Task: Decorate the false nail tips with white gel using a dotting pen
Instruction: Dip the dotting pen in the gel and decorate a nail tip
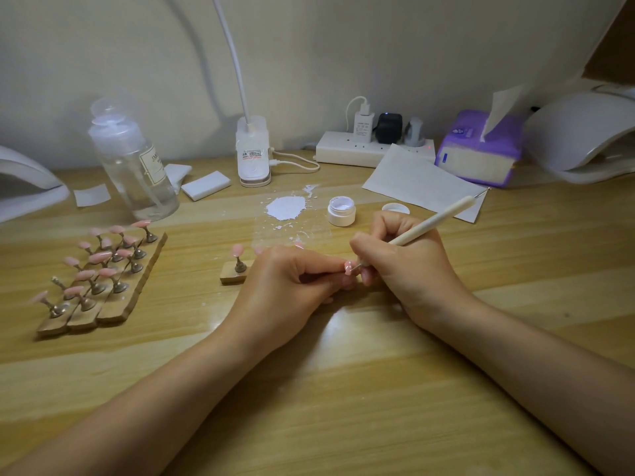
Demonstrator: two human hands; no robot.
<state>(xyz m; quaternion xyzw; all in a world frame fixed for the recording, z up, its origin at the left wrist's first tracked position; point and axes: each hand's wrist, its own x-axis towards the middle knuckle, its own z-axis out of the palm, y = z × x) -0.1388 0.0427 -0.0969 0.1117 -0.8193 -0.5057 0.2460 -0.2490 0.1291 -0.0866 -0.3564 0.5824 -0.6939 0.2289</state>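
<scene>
My left hand (292, 280) pinches a pink false nail tip (348, 266) between thumb and fingers at the middle of the desk. My right hand (409, 266) grips a cream dotting pen (433, 219), and its metal point touches that tip. An open white gel jar (340, 209) stands behind my hands, with its lid (396, 208) to the right. A small wooden stand (235, 273) beside my left hand carries another pink tip (237, 250). Several pink tips on wooden stands (99, 280) sit at the left.
A clear film with a white gel blob (286, 207) lies behind my hands. A clear bottle (132, 159), a lamp base (252, 151), a power strip (371, 149), a sheet of paper (419, 182), a purple tissue pack (479, 149) and white nail lamps (584, 139) line the back.
</scene>
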